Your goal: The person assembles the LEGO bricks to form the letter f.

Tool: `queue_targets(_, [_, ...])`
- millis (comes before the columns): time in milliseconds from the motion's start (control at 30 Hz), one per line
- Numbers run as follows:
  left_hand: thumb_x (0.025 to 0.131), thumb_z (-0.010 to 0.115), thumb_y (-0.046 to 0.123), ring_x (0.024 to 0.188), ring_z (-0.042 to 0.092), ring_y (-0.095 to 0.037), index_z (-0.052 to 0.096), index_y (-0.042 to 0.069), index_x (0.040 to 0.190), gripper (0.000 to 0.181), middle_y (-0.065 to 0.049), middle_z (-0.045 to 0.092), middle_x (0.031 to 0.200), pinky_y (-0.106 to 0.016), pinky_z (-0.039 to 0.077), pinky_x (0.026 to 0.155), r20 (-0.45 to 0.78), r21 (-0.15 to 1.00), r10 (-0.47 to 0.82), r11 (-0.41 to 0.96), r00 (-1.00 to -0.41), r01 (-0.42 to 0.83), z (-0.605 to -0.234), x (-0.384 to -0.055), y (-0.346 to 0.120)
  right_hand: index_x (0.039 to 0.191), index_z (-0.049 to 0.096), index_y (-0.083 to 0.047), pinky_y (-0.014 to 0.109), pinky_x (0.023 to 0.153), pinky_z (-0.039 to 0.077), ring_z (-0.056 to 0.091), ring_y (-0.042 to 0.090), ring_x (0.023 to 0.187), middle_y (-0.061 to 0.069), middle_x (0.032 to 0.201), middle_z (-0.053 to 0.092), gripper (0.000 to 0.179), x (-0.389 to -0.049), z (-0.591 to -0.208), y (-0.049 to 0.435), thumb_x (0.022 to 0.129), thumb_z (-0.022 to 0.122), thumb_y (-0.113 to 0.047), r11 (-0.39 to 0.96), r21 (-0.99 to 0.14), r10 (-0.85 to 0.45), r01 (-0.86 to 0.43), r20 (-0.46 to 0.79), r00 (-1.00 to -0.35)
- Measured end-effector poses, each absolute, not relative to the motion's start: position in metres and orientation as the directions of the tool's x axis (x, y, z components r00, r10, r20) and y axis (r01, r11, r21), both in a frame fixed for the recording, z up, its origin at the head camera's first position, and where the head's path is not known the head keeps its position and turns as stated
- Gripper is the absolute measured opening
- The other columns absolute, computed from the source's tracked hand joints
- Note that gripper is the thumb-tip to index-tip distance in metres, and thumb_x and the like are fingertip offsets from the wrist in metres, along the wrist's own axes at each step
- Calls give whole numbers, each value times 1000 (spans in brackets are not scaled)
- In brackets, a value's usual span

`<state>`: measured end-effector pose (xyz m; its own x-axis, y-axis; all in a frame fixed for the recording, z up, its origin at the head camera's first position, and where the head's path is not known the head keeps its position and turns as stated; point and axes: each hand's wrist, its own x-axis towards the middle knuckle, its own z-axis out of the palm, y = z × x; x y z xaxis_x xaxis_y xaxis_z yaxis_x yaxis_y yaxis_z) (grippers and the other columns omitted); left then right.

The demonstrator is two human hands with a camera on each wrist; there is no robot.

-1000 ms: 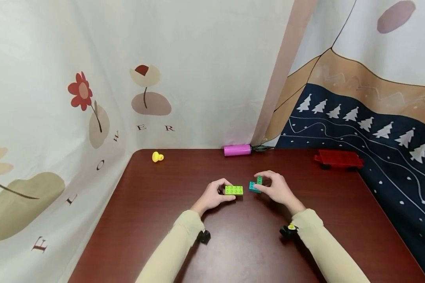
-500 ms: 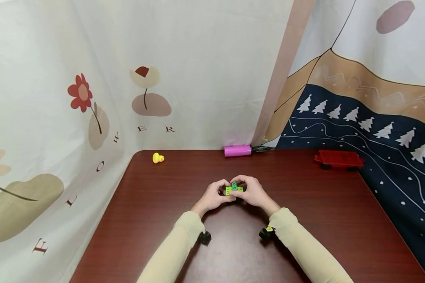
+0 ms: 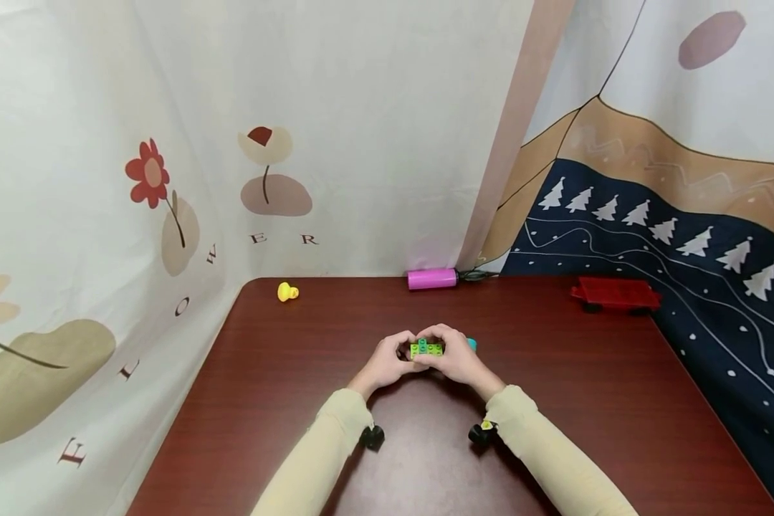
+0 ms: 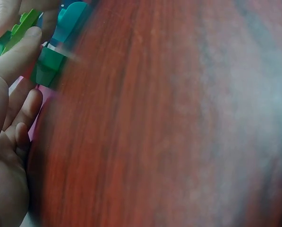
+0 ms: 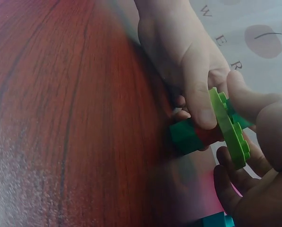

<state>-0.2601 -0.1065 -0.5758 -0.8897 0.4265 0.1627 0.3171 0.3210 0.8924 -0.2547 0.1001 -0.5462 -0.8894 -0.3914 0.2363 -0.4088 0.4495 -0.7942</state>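
Observation:
My left hand (image 3: 383,365) grips a small build of toy bricks: a lime-green studded brick (image 3: 433,350), with a red brick (image 5: 208,134) and a dark green brick (image 5: 184,135) on its unstudded side. Opposite it, my right hand (image 3: 459,358) pinches a small green brick (image 3: 422,345) against the lime brick's studs. Fingers of both hands hide part of the join. Just beyond my right hand shows a teal brick (image 3: 471,344); whether it touches the table or that hand I cannot tell.
Along the table's (image 3: 335,315) back edge are a yellow knob-shaped piece (image 3: 287,292), a magenta cylinder (image 3: 432,279) with a dark cord, and a red wheeled toy wagon (image 3: 615,294). Printed curtains (image 3: 374,143) hang behind and beside the table.
My right hand has moved left with the small green brick and met the lime brick in my left hand. The green brick now sits slightly further left over it. My left hand stays nearly still.

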Motion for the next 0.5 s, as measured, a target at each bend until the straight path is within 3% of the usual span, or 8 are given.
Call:
queue_targets(233, [83,92,14,73,57,-10,68,14,101,29,0,63,82,-24,48,67,174,898,413,305,-894,316,-578,-258,-105,116,76,-17,35,86,52,64,16,99,1,113,72,26,-252,-545,100,94,82,-29,425,-830,-382,-361,197,-903])
queue_targets(367, [82,92,13,72,55,-13,66,14,95,30,-6,63,80,-25,45,65,197,893,401,303,-895,332,-577,-256,-104,122,75,-16,34,87,53,65,18,102,3,117,72,29,-252,-546,100,96,80,-27,381,-859,-393,-343,186,-901])
queue_targets(500, [82,91,7,73,54,-18,65,10,95,29,-15,62,80,-27,43,65,211,888,389,306,-897,342,-572,-252,-102,125,75,-10,41,92,53,65,27,110,10,121,72,32,-250,-549,98,94,81,-19,333,-872,-391,-359,219,-894])
